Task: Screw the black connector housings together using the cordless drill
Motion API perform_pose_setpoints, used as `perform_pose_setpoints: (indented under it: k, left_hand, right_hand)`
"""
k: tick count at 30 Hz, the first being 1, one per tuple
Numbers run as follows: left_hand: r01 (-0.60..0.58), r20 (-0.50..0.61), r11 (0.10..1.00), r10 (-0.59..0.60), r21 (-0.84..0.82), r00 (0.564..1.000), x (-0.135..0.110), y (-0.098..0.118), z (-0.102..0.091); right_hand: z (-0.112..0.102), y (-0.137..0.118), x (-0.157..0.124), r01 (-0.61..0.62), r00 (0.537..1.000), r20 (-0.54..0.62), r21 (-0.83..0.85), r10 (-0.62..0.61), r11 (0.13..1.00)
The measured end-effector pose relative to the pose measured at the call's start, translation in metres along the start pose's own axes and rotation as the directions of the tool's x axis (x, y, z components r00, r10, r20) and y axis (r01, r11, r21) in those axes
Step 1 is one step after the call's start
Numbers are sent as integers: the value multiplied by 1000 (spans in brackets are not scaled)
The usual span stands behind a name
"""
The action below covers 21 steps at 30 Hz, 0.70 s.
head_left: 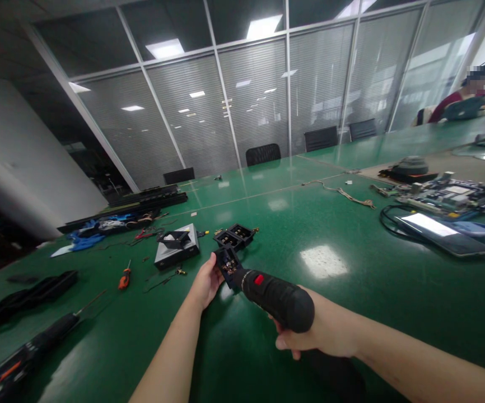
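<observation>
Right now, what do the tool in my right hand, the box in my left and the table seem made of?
Tool: probably matte black plastic, perhaps rubber-coated; its highlights are soft. Box: likely dark plastic, evenly coloured, with brassy, metal-looking parts inside. Table: glossy green, with white reflections; glass, lacquer or laminate, I cannot tell.

I get cool, fairly even light on the bench [276, 243], with white lamp shapes glowing in the glass [259, 84]. A burnt-out glare patch [323, 262] sits beyond the driver [280, 299], and the device [429, 225] shows another. The far left sinks into gloom. My wide lens fans the glass outward and stretches the edges; fine detail inside the box [229, 263] goes soft and dark. Pixelation masks part of a person [448, 105].
</observation>
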<state>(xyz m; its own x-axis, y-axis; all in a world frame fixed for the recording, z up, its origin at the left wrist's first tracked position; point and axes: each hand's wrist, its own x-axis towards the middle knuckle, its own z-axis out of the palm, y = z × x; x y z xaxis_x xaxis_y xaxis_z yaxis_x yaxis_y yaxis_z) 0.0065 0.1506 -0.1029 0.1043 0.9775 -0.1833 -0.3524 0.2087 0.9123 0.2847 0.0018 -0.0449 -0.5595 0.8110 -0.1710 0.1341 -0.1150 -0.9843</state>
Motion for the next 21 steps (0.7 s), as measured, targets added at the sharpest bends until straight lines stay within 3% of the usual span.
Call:
perform_pose_setpoints:
  k: [21]
  left_hand:
    - [-1, -31, 1000, 1, -8, 1000, -4, 5, 7]
  right_hand:
    - [0, -7, -3, 15, 1000, 18, 23, -16, 1000]
